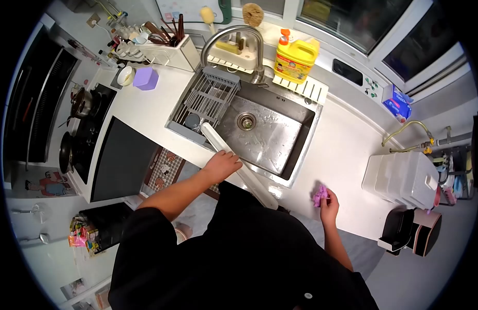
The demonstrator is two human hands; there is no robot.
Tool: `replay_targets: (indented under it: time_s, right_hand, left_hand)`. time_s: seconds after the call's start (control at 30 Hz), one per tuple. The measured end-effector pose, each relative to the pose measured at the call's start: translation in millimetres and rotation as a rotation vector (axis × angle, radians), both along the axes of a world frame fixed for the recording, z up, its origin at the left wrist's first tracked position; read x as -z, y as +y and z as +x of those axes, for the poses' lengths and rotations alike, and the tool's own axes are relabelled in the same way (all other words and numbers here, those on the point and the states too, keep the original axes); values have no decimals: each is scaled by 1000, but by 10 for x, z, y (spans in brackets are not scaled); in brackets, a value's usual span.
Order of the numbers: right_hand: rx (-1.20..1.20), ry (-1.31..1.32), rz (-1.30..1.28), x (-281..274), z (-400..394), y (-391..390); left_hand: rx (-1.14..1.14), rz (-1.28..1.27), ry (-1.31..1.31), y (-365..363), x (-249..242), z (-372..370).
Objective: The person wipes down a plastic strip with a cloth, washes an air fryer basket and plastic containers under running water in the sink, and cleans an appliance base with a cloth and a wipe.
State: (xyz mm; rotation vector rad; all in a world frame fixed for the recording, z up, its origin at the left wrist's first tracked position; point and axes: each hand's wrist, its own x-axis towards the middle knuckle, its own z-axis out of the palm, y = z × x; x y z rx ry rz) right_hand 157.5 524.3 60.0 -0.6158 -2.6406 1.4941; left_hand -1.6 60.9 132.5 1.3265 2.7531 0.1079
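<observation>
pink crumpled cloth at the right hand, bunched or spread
Bunched: the pink cloth shows as a small wrinkled wad at the right hand.

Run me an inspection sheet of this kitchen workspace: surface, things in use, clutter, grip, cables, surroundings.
Surface: white countertop; steel sink set in it, wet with droplets.
Things in use: long white bar slanting over the sink's near edge; crumpled pink cloth on the countertop.
Clutter: grey rack in the sink's left side; yellow jug behind; purple container at left.
Grip: left hand on the bar; right hand on the cloth.
Cables: nothing seen near the hands; yellow hose at far right.
Surroundings: stove at left, window behind.
</observation>
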Motion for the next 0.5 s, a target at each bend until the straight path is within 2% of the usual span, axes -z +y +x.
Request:
replay_targets:
  time_s: [0.17,0.27,0.43,0.5]
  right_hand:
    - [46,30,-29,-16,-380,-497]
    - [105,1,-67,-49,-444,-879]
    - [136,12,36,-98,-414,-1457]
    - [193,26,-5,-73,-340,-1617]
  left_hand:
    - [-49,100,40,-199,-343,-96]
    - [-127,178,-26,-520,-469,-264]
    - [-143,102,102,-2082,-175,-798]
    - [-303,-86,81,-2704,-230,-1018]
